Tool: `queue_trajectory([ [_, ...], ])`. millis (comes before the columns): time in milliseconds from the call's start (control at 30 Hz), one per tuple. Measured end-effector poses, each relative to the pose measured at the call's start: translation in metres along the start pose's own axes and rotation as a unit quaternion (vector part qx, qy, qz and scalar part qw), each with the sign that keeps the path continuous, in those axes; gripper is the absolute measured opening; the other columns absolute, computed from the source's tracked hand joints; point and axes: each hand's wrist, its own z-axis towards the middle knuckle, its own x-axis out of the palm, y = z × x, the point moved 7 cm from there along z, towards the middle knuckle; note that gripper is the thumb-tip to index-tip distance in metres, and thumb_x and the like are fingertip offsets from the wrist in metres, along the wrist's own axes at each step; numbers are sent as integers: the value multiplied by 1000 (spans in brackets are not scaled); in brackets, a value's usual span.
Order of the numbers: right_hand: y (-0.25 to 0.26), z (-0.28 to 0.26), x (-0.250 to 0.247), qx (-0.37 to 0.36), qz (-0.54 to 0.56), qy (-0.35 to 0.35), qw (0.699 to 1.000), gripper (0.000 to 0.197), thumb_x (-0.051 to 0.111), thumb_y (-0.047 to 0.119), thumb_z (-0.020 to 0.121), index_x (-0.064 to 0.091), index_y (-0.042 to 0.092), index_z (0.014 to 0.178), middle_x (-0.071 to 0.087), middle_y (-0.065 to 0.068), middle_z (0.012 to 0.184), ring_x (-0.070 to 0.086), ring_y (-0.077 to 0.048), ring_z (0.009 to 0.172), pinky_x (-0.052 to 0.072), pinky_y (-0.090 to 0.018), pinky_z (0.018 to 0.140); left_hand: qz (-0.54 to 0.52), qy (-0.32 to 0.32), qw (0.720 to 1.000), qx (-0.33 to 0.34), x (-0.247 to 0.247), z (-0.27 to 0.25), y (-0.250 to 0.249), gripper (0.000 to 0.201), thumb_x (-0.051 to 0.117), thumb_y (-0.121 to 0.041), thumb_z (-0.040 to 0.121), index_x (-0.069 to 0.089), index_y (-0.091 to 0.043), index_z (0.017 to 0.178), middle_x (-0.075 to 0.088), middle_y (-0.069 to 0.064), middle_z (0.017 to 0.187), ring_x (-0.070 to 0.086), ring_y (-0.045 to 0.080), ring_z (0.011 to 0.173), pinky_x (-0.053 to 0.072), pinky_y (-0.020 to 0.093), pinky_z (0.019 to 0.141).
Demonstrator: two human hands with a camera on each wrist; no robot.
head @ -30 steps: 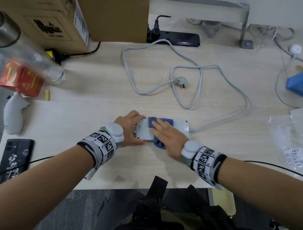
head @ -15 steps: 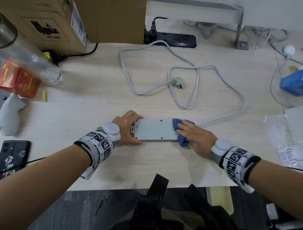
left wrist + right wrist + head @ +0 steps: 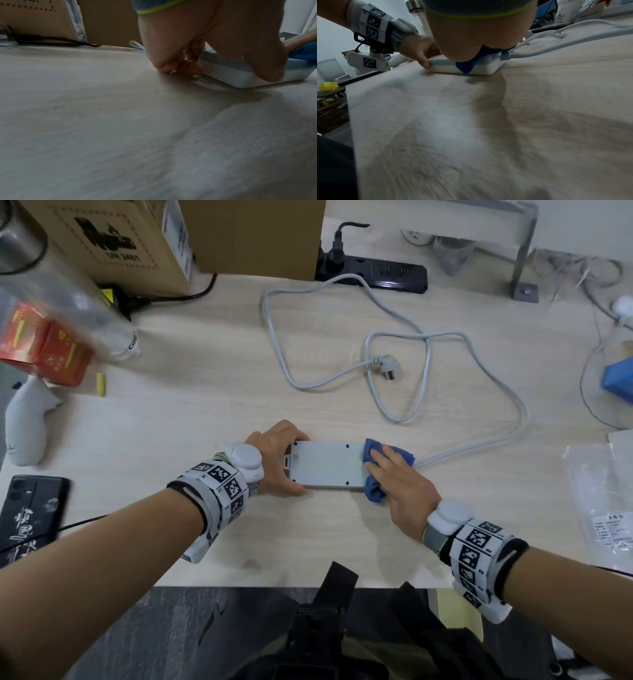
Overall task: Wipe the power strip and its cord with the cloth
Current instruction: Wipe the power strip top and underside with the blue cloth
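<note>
A white power strip (image 3: 325,463) lies underside up near the table's front edge. My left hand (image 3: 284,462) grips its left end, thumb on the near edge and fingers on the far edge; the left wrist view shows this left hand (image 3: 226,67) on the strip (image 3: 240,79). My right hand (image 3: 394,474) lies flat on a blue cloth (image 3: 371,448) and presses it on the strip's right end. The grey cord (image 3: 479,451) leaves that end and loops back to its loose plug (image 3: 385,364). In the right wrist view the cloth (image 3: 465,66) hangs over the strip (image 3: 486,69) beside the cord (image 3: 539,52).
A black power strip (image 3: 387,273) and cardboard boxes (image 3: 120,244) stand at the back. A bottle (image 3: 68,306), a red box (image 3: 44,347), a white handle-shaped object (image 3: 27,426) and a phone (image 3: 30,508) lie left. A plastic bag (image 3: 603,498) and a blue box (image 3: 620,378) are right.
My right hand slid the cloth along the strip from its middle to its right end. The left hand kept its hold on the left end.
</note>
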Motion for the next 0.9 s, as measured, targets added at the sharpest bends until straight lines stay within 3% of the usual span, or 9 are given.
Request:
queue_trajectory([
  [100, 24, 19, 10, -40, 17, -6, 999, 49, 36, -1, 83, 48, -1, 130, 48, -21, 139, 24, -27, 138, 12, -28, 116, -2, -10, 1000, 2, 1, -1, 0, 81, 76, -57, 44, 50, -26, 115, 44, -14, 102, 55, 12, 84, 50, 34, 78],
  [200, 60, 57, 29, -59, 25, 25, 998, 57, 57, -10, 72, 54, -3, 128, 51, -21, 137, 31, -32, 135, 16, -30, 112, -13, -27, 1000, 0, 1, -2, -2, 78, 78, -54, 45, 52, -26, 113, 46, -14, 101, 59, 13, 81, 50, 31, 74],
  [333, 103, 91, 36, -135, 55, 57, 988, 43, 35, 8, 82, 62, -7, 114, 59, -23, 124, 40, -31, 125, 29, -36, 110, -17, -15, 1000, -4, 3, 0, 1, 77, 77, -48, 44, 52, -26, 114, 49, -12, 104, 62, 19, 82, 53, 37, 73],
  [433, 86, 90, 47, -159, 17, 127, 979, 49, 34, 18, 85, 61, -2, 121, 56, -20, 131, 43, -34, 130, 26, -36, 111, -20, -31, 999, 4, 3, -3, 1, 74, 74, -50, 47, 52, -27, 113, 50, -12, 105, 62, 18, 79, 54, 39, 72],
  [533, 38, 62, 46, -114, 5, 159, 981, 50, 39, 23, 85, 54, 4, 129, 51, -19, 137, 37, -36, 133, 21, -32, 111, -28, -34, 999, 3, 3, -4, 0, 76, 73, -59, 45, 51, -31, 111, 49, -15, 103, 60, 15, 81, 54, 38, 74],
  [667, -11, 12, 0, -52, -13, 75, 996, 51, 43, 5, 81, 42, 10, 132, 53, -19, 134, 29, -29, 131, 23, -30, 108, -3, -11, 1000, -7, 4, -2, 3, 78, 72, -61, 44, 47, -34, 113, 47, -15, 106, 57, 13, 86, 50, 38, 83],
  [733, -12, 8, -7, -38, -27, 55, 997, 55, 50, 0, 73, 51, 6, 128, 56, -20, 132, 31, -30, 130, 24, -31, 106, -1, -11, 1000, -4, 5, -2, 2, 78, 73, -60, 45, 47, -34, 113, 47, -16, 106, 57, 12, 87, 49, 37, 83],
  [833, 5, 18, 2, 9, -13, 43, 999, 51, 44, 3, 78, 56, -1, 127, 52, -22, 136, 36, -37, 133, 27, -33, 112, 2, -21, 1000, 4, 5, -2, 1, 76, 76, -55, 47, 48, -30, 113, 46, -15, 104, 55, 10, 84, 49, 37, 81],
  [900, 28, 31, 13, -2, 13, 36, 999, 51, 41, 1, 80, 54, -3, 129, 48, -22, 139, 35, -38, 134, 21, -35, 116, 1, -38, 999, 14, 4, -3, -1, 76, 77, -54, 47, 50, -27, 113, 48, -12, 104, 56, 11, 82, 50, 38, 79],
])
